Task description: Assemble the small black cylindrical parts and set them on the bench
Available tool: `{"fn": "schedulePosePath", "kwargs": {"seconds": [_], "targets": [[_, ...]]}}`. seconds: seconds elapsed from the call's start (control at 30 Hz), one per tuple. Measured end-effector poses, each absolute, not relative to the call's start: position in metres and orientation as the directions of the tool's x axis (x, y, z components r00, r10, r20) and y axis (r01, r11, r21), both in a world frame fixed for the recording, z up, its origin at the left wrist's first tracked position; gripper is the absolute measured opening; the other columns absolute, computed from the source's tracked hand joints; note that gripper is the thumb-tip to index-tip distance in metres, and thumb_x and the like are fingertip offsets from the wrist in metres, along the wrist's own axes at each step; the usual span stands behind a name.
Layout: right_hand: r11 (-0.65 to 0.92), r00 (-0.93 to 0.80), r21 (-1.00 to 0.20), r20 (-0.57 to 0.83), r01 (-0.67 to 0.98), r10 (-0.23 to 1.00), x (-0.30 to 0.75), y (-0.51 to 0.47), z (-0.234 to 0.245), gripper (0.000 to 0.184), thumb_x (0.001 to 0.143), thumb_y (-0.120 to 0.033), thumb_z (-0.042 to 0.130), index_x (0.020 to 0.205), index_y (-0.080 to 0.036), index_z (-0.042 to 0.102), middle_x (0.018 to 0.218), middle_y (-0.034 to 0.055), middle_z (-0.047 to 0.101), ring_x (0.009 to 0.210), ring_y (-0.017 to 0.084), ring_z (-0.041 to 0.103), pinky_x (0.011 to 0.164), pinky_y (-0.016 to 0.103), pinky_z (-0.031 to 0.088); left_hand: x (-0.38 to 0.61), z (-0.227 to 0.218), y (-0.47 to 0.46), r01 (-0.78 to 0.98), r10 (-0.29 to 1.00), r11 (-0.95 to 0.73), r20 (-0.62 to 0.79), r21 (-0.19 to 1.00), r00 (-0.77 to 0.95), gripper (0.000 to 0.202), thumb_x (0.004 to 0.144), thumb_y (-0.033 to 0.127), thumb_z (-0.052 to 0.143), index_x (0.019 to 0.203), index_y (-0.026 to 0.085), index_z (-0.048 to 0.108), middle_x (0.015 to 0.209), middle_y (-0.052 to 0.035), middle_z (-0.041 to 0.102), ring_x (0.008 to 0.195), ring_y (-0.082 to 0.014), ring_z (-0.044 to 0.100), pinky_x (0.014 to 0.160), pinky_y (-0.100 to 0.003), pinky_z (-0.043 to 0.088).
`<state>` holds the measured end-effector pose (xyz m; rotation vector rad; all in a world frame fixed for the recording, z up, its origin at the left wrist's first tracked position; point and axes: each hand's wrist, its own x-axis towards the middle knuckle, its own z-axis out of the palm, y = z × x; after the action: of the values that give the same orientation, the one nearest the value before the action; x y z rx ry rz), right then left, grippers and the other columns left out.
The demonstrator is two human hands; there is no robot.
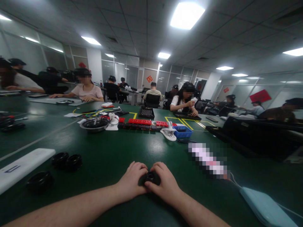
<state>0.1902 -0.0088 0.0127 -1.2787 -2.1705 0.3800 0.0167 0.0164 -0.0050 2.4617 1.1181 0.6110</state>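
Low in the middle of the head view, my left hand (133, 179) and my right hand (166, 181) close on a small, round black part (151, 178) from either side. A hole shows in the part's top. Fingers and thumbs curl round it, so its sides are mostly covered. It is at the green tabletop (113, 157); whether it touches the surface I cannot tell. To the left lie three glossy black ring-shaped parts: two side by side (67, 160) and one nearer me (39, 182).
A long white box (26, 167) lies at left. To the right are a blurred-out flat object (208, 159) and a light blue case (266, 206) with a cable. Farther off stand a cable-filled bowl (94, 126), red strips (140, 122) and a blue bin (183, 132). Several people sit beyond.
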Motion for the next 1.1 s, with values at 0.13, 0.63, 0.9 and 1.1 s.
{"fn": "schedulePosePath", "kwargs": {"seconds": [0.13, 0.63, 0.9, 1.1], "targets": [[0.564, -0.427, -0.523, 0.368, 0.64, 0.826, 0.1907, -0.0096, 0.0139, 0.03, 0.065, -0.012, 0.063, 0.093, -0.019, 0.055, 0.098, 0.0053, 0.052, 0.093, 0.021, 0.048, 0.082, 0.033, 0.04, 0.018, -0.004, 0.0161, 0.614, 0.776, -0.61, 0.222, 0.501, 0.591, 0.031, 0.066, 0.028, 0.066, 0.095, 0.021, 0.059, 0.102, -0.0042, 0.053, 0.099, -0.0239, 0.047, 0.1, -0.047, 0.021], [0.534, -0.422, -0.52, 0.327, 0.667, 0.846, 0.1911, -0.0078, 0.0152, 0.026, 0.065, -0.019, 0.067, 0.088, -0.019, 0.055, 0.087, 0.0031, 0.055, 0.085, 0.021, 0.05, 0.074, 0.033, 0.041, 0.0167, -0.004, 0.0179, 0.611, 0.772, -0.612, 0.214, 0.502, 0.598, 0.03, 0.065, 0.031, 0.068, 0.091, 0.019, 0.06, 0.102, -0.0052, 0.052, 0.098, -0.0255, 0.046, 0.097, -0.047, 0.026], [0.483, -0.363, -0.581, 0.319, 0.655, 0.875, 0.1943, -0.0087, 0.0137, 0.05, 0.062, -0.022, 0.069, 0.107, -0.017, 0.048, 0.099, 0.0066, 0.056, 0.089, 0.022, 0.051, 0.079, 0.035, 0.04, 0.017, -0.0053, 0.0164, 0.605, 0.776, -0.612, 0.24, 0.509, 0.583, 0.027, 0.066, 0.038, 0.067, 0.085, 0.02, 0.059, 0.101, -0.0049, 0.053, 0.097, -0.0251, 0.047, 0.099, -0.049, 0.022], [0.576, -0.403, -0.5, 0.416, 0.647, 0.815, 0.1931, -0.0067, 0.0095, 0.026, 0.065, -0.021, 0.067, 0.088, -0.019, 0.056, 0.083, 0.0028, 0.06, 0.079, 0.02, 0.053, 0.072, 0.033, 0.041, 0.0178, -0.0053, 0.0166, 0.614, 0.773, -0.614, 0.221, 0.495, 0.595, 0.028, 0.066, 0.033, 0.066, 0.091, 0.021, 0.06, 0.1, -0.0046, 0.053, 0.097, -0.0248, 0.048, 0.098, -0.048, 0.024]]}}
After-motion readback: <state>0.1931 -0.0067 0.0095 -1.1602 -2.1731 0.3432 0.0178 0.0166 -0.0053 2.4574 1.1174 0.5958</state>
